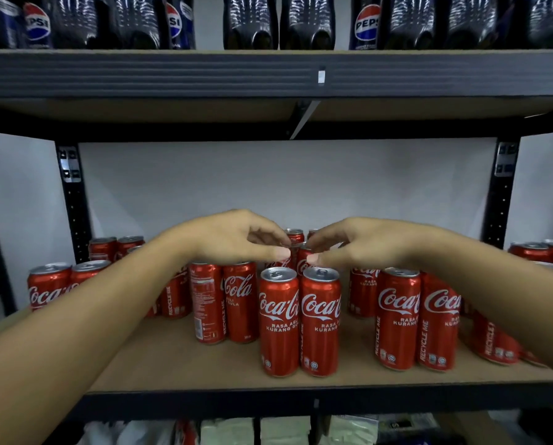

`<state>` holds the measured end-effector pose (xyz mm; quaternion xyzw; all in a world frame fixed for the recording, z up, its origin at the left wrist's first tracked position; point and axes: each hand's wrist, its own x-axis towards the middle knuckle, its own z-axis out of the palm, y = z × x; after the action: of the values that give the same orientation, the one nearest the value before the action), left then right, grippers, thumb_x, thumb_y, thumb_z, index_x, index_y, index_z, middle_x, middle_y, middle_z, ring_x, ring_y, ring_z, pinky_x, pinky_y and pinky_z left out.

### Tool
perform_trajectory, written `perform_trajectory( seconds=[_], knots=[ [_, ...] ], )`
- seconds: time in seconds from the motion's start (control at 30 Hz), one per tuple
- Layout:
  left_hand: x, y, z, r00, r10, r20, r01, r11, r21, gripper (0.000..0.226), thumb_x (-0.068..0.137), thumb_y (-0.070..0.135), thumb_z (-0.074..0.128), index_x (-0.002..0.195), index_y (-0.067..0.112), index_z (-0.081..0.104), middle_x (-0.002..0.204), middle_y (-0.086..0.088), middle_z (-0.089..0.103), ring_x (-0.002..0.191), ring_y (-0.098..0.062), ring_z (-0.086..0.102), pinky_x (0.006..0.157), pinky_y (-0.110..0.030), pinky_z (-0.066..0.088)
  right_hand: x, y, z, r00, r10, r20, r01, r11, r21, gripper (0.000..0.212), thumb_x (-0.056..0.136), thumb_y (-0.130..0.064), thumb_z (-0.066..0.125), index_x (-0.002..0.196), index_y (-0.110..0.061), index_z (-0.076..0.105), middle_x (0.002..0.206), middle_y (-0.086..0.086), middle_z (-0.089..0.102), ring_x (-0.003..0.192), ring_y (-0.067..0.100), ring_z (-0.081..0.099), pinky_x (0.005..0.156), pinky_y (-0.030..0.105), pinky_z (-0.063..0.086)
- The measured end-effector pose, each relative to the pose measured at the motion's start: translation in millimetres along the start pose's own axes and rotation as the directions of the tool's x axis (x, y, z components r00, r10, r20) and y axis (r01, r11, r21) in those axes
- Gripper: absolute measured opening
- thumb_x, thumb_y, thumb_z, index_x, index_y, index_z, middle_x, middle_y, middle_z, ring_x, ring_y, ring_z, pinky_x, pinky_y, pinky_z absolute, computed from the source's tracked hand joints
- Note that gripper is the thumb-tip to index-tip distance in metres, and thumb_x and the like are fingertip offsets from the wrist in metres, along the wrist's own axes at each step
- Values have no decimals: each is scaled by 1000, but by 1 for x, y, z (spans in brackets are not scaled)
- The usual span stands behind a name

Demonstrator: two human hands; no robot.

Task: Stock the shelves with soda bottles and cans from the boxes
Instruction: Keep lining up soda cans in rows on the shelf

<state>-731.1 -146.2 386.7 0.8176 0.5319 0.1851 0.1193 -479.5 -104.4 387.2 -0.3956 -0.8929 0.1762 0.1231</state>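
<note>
My arms: bare from frame edge to fingertips. Left forearm (pixel 92 316) fills lower left, right forearm (pixel 500 284) sits at the right edge. Left grip (pixel 233 242) and right grip (pixel 362 245) at centre: bare wrists, thumbnails short, plain, rounded.

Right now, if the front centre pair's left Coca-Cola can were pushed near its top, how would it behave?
Tall, slim, narrow-based: the can would probably tip rather than slide. Its lid looks sealed, so likely full and fairly heavy. It may knock its close neighbour.
</note>
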Motion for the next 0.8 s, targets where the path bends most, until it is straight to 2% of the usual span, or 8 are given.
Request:
perform_trajectory(
  seconds=[0.1,0.2,0.27,0.33,0.47,0.67,0.73,0.8],
  knots=[
    [-5,5,5,995,-41,90,28,989,147,74,75,69,72,142,41,56,118,19,70,105,0,68,99,-31,55,-6,-6,11,997,46,56,-44,999,-31,70,88,-60,68,147,-27,50,116,-14,67,85,11,76,76,20,58],
    [-6,13,6,993,-60,102,39,979,199,82,72,70,75,145,41,52,113,23,68,101,1,68,97,-30,55,-5,-8,14,995,67,79,-73,994,81,71,85,-51,76,145,-23,50,121,-1,69,81,20,78,82,34,63],
    [-8,17,6,991,-64,116,41,981,190,80,71,67,79,143,40,55,110,25,68,99,2,69,95,-28,56,-6,-9,13,993,58,106,-73,987,142,68,82,-41,82,141,-22,53,118,-1,69,82,21,78,78,32,63],
    [-8,18,8,989,-49,139,22,981,190,64,75,59,82,132,36,64,102,21,73,93,1,71,91,-29,58,-6,-7,15,993,53,108,-68,987,147,61,81,-34,85,134,-20,58,116,0,70,82,22,78,76,31,63],
    [-6,17,14,994,0,112,-19,986,166,40,82,52,80,115,32,72,93,18,77,86,-2,73,86,-32,60,-5,0,15,997,31,65,-40,991,131,45,81,-32,85,119,-18,66,110,2,75,82,19,78,77,35,64],
    [-3,14,20,996,0,94,-14,989,146,47,81,56,78,122,37,69,99,17,77,91,-1,72,91,-37,59,-5,1,15,999,25,44,-26,999,25,52,82,-41,83,126,-21,64,119,-2,72,81,13,77,70,24,61],
    [-5,12,19,996,6,90,-19,991,136,53,79,58,79,126,37,68,107,20,75,98,2,70,95,-35,58,-6,-3,13,1000,-9,7,9,997,-73,59,80,-55,79,131,-27,64,124,-11,69,95,7,72,76,18,57],
    [-11,8,14,998,13,69,-20,995,101,61,77,57,80,132,35,65,116,21,72,105,4,68,100,-32,55,-4,-11,12,996,-57,-63,46,987,-157,61,81,-68,71,131,-33,65,125,-18,68,106,1,65,89,20,53]
  ],
)
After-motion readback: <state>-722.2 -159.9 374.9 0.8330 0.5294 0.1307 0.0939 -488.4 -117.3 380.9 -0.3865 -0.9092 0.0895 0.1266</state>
